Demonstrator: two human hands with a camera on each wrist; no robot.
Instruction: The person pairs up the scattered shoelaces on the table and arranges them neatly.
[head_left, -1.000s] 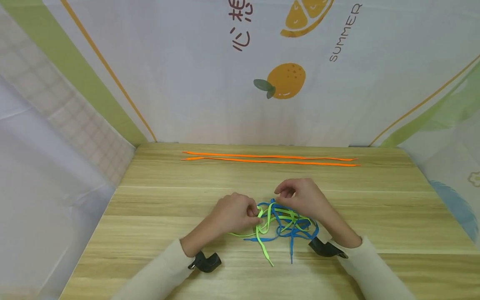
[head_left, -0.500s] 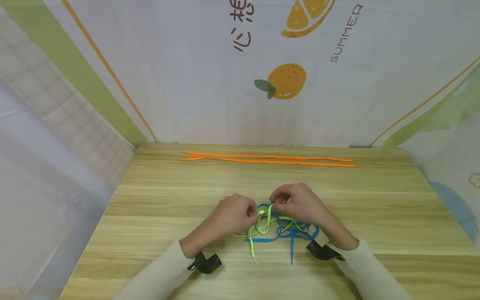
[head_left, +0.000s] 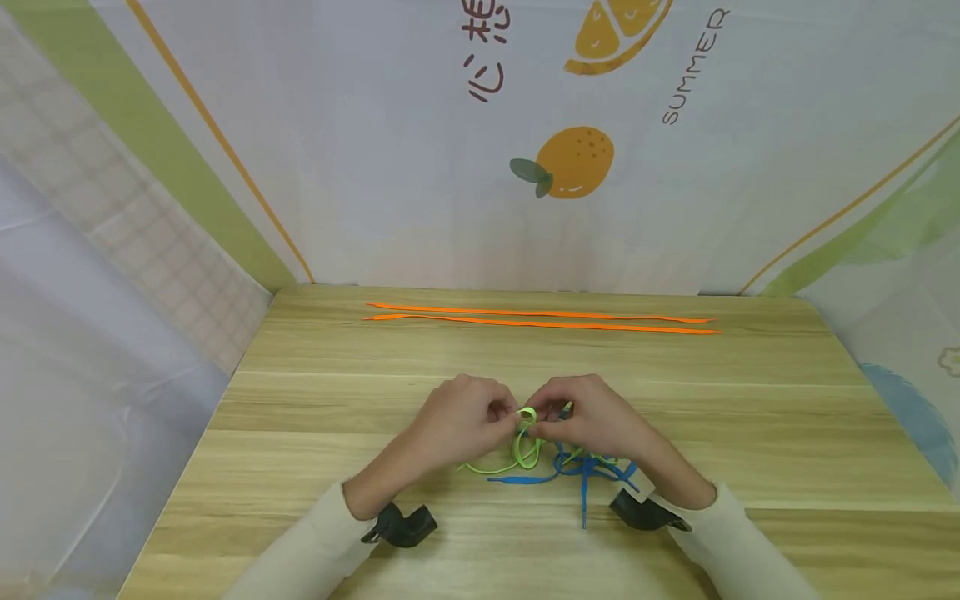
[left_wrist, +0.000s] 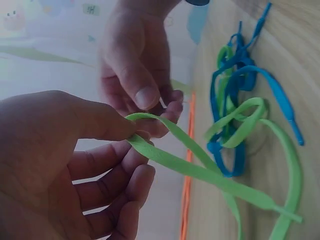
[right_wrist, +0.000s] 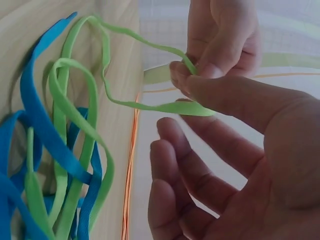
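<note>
In the head view my left hand (head_left: 468, 421) and right hand (head_left: 588, 417) meet above a tangle of flat shoelaces. The left thumb and forefinger pinch a lime-green shoelace (left_wrist: 200, 172) near its tipped end, and a narrow loop of it stands up from the pinch. My right hand (right_wrist: 240, 150) is right beside it, fingers loosely bent. A stretch of the green lace crosses between its thumb and forefinger, with no grip visible. A blue shoelace (head_left: 525, 480) lies below, tangled with the green on the table; the right hand hides part of the pile.
Two orange shoelaces (head_left: 540, 323) lie straight and parallel near the back edge of the wooden table (head_left: 337, 358). A white printed cloth (head_left: 412, 183) hangs behind. Black cameras sit at both wrists.
My hands have come together. The left hand has turned the green lace's end and raised it; its tip no longer hangs over the front of the table. The right hand moved left and slightly down.
</note>
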